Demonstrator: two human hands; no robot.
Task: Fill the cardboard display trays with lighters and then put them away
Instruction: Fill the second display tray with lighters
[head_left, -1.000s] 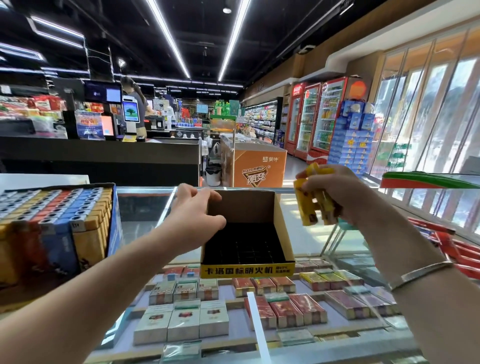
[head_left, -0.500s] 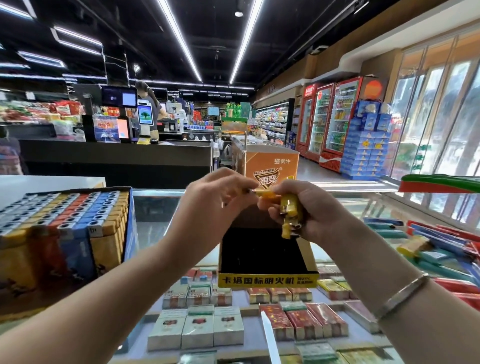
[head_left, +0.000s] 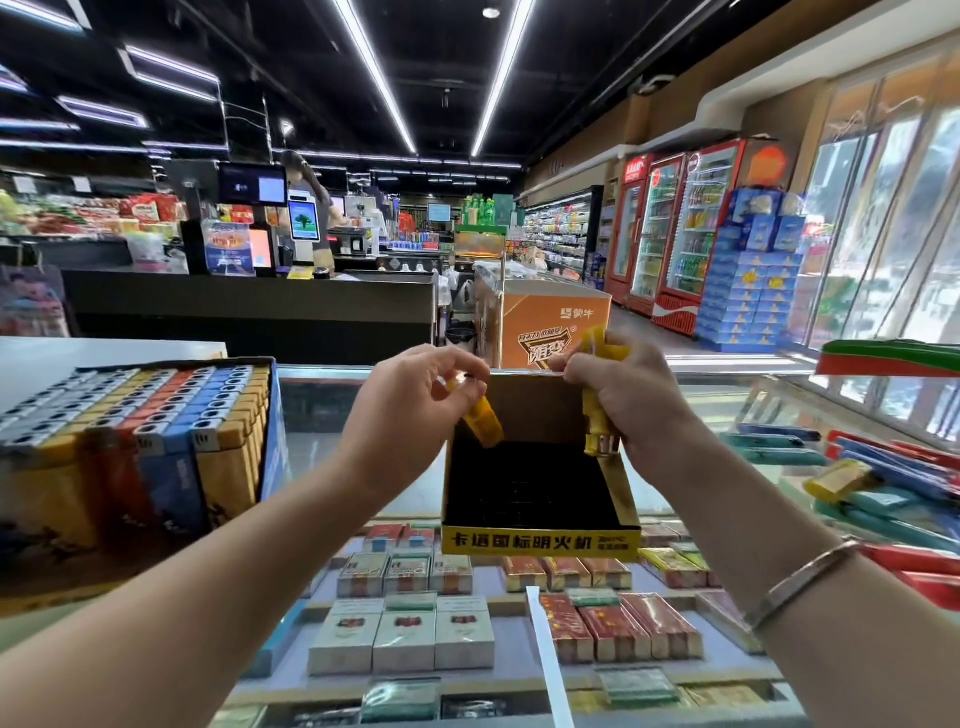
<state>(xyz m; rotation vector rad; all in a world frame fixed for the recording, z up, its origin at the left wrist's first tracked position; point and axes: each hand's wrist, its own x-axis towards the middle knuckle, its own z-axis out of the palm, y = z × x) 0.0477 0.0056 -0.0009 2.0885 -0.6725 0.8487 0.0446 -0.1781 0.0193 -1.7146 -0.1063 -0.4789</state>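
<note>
Bare forearms, thin metal bangle (head_left: 802, 582) on right wrist

Empty tray (head_left: 540, 540) on glass counter (head_left: 322, 457), full tray (head_left: 135, 447) left, loose lighters (head_left: 852, 467) right

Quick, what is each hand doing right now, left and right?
Left hand: pinching one yellow plastic lighter above the empty cardboard display tray.
Right hand: gripping a bunch of yellow plastic lighters.
</note>
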